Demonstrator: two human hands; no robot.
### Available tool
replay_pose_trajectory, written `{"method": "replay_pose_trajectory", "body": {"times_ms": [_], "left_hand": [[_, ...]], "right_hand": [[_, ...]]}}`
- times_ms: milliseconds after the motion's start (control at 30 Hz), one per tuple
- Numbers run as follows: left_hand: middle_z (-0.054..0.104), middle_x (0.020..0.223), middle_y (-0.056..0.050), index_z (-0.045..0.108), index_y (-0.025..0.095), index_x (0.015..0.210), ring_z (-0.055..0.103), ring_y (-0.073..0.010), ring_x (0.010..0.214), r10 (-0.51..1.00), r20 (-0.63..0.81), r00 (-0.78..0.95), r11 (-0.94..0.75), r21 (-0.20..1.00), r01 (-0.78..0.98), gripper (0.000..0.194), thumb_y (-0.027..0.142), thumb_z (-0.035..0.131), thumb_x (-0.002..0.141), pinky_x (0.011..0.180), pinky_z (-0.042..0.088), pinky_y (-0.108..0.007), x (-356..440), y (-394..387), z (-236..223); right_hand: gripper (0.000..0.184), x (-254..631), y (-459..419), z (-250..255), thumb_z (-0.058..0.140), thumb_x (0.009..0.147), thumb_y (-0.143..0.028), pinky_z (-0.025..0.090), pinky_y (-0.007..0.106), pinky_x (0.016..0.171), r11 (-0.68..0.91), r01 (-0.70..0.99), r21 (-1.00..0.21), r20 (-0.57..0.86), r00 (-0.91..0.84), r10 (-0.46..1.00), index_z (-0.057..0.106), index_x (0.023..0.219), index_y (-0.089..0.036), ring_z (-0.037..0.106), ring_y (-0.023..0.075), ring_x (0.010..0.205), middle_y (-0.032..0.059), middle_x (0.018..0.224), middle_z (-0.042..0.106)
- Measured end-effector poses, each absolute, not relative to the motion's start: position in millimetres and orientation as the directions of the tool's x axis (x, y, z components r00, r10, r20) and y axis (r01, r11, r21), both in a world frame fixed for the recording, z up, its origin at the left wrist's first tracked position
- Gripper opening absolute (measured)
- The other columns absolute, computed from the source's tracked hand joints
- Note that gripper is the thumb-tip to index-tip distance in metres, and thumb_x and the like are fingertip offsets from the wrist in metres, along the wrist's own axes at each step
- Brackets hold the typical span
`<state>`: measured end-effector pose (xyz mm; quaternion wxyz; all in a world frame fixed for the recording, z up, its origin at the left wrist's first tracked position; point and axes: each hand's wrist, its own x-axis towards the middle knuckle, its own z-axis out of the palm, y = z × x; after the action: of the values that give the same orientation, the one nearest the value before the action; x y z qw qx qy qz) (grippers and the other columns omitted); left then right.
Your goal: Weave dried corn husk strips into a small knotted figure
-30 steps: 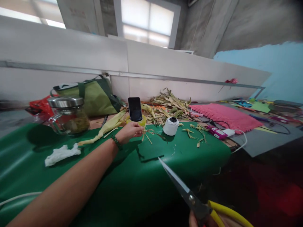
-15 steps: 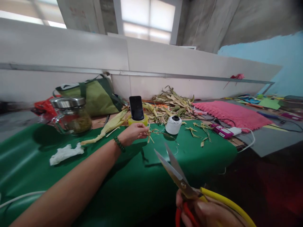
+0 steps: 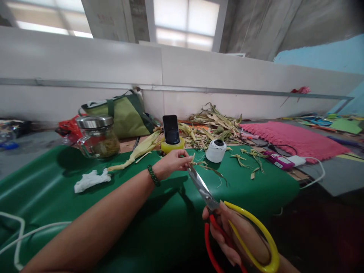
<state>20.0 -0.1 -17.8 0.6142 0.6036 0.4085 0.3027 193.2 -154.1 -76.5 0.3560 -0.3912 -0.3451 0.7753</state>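
Note:
My left hand (image 3: 176, 163), with a green bead bracelet at the wrist, pinches a small bundle of dried corn husk strips (image 3: 202, 165) above the green mat (image 3: 148, 231). In my right hand (image 3: 227, 231) are large scissors (image 3: 205, 189) with one red and one yellow handle. Their blades are closed together, and the tips reach the husk strips just below my left fingertips. Whether the blades pinch a strip I cannot tell. Close behind stands a white spool of thread (image 3: 216, 152), with fine thread running towards the left hand.
A phone (image 3: 171, 129) leans upright in a yellow tape roll (image 3: 172, 146). Dried husks (image 3: 213, 119) are heaped behind it. On the left are a glass jar (image 3: 98, 140), a green bag (image 3: 127, 117) and white tissue (image 3: 92, 181). A pink power strip (image 3: 278, 160) and pink cloth (image 3: 295, 138) lie right.
The scissors have come up and left to the husk strips, and their open blades have closed. My left hand still pinches the strips. The view has shifted slightly left.

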Motion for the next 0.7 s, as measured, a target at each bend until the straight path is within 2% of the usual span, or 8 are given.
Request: {"method": "replay_pose_trajectory", "body": {"times_ms": [167, 433, 700], "left_hand": [[0.061, 0.063, 0.002, 0.050, 0.014, 0.066, 0.056, -0.0070, 0.059, 0.836, -0.106, 0.538, 0.078, 0.994, 0.074, 0.036, 0.039, 0.076, 0.067, 0.063, 0.045, -0.022, 21.9, -5.2, -16.8], [0.062, 0.066, 0.002, 0.051, 0.014, 0.066, 0.058, -0.0073, 0.064, 0.808, -0.163, 0.566, 0.160, 0.986, 0.056, 0.035, 0.035, 0.079, 0.065, 0.071, 0.047, -0.024, 23.1, -9.4, -15.2], [0.061, 0.064, 0.002, 0.053, 0.014, 0.066, 0.059, -0.0079, 0.064, 0.793, -0.193, 0.578, 0.187, 0.980, 0.070, 0.033, 0.033, 0.080, 0.065, 0.071, 0.047, -0.024, 22.3, -8.4, -15.4]], "right_hand": [[0.064, 193.3, -147.9, -73.9, 0.054, 0.070, -0.075, 0.030, 0.014, 0.028, -0.474, -0.287, -0.833, -0.352, -0.387, 0.852, 0.050, 0.099, -0.017, 0.036, 0.0026, 0.026, -0.0070, 0.053, 0.050], [0.064, 198.3, -144.4, -76.3, 0.052, 0.072, -0.075, 0.030, 0.014, 0.029, -0.431, -0.268, -0.862, -0.337, -0.332, 0.881, 0.050, 0.099, -0.017, 0.035, 0.0021, 0.026, -0.0071, 0.054, 0.050], [0.067, 199.5, -143.2, -75.9, 0.051, 0.071, -0.076, 0.030, 0.015, 0.029, -0.422, -0.229, -0.877, -0.337, -0.334, 0.881, 0.050, 0.101, -0.017, 0.030, 0.0015, 0.026, -0.0081, 0.052, 0.048]]}}
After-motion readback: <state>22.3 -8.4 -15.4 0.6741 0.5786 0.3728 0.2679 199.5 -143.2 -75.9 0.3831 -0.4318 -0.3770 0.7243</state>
